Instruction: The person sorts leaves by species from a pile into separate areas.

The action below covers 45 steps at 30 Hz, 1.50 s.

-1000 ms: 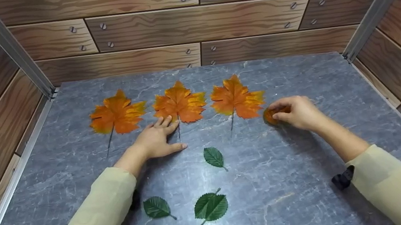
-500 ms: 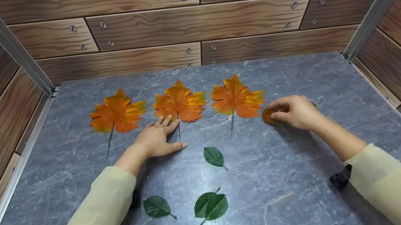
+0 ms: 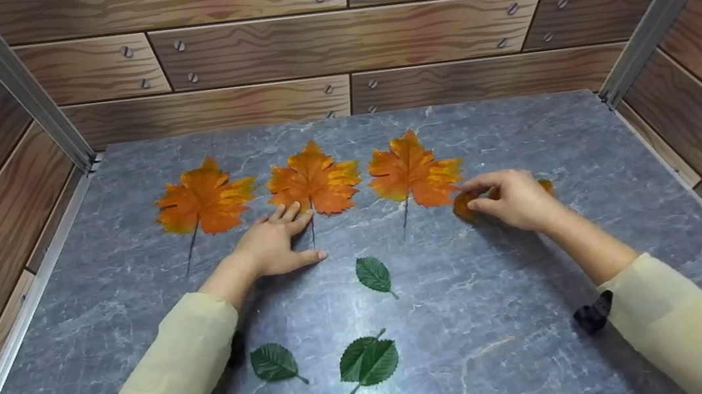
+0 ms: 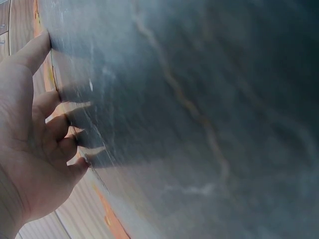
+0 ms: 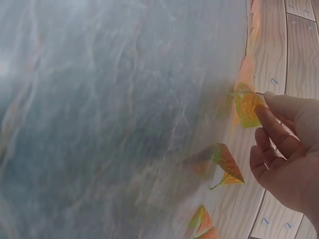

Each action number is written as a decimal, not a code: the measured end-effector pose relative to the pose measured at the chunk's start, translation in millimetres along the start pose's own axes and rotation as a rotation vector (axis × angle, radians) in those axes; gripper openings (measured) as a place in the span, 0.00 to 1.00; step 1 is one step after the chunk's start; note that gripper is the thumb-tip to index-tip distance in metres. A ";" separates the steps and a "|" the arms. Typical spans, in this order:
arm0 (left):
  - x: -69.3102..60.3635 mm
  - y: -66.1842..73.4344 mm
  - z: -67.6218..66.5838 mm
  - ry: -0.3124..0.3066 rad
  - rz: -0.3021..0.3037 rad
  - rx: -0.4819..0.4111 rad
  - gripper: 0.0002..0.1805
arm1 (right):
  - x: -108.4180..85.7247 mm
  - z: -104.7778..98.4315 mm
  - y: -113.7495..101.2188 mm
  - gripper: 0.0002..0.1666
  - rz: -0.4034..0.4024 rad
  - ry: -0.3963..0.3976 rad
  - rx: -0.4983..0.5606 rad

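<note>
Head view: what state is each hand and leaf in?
Left hand: fingers spread
Right hand: pinching
Small orange leaf: pinched, partly hidden
Orange bit: mostly hidden
Left maple leaf: uncovered
Middle maple leaf: partly covered by left hand
Right maple leaf: lying beside right hand
Upper green leaf: single
Left green leaf: single
Green pair: overlapping

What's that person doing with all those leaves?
The right hand pinches a small orange-yellow leaf over a grey marbled table. The left hand rests at the lower edge of the middle maple leaf. Three orange maple leaves lie in a row; four green leaves lie nearer the person, two overlapping.
</note>
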<state>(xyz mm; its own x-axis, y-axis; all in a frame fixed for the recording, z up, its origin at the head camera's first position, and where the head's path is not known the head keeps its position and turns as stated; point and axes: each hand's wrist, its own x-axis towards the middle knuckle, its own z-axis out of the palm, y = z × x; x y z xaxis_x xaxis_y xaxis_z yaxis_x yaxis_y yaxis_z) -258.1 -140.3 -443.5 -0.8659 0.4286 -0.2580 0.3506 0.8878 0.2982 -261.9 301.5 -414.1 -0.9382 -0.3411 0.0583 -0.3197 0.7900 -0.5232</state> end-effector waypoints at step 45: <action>-1.1 2.3 -1.6 -0.009 0.003 0.008 0.53 | -58.7 21.6 -3.8 0.43 -0.176 -0.197 -0.303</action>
<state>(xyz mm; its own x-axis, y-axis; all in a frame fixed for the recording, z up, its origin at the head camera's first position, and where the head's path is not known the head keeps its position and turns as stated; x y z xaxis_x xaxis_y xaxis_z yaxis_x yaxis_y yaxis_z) -256.9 -139.0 -441.0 -0.8617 0.4326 -0.2652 0.3561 0.8879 0.2914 -202.7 307.5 -433.9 -0.8317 -0.5525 -0.0550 -0.5253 0.8152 -0.2439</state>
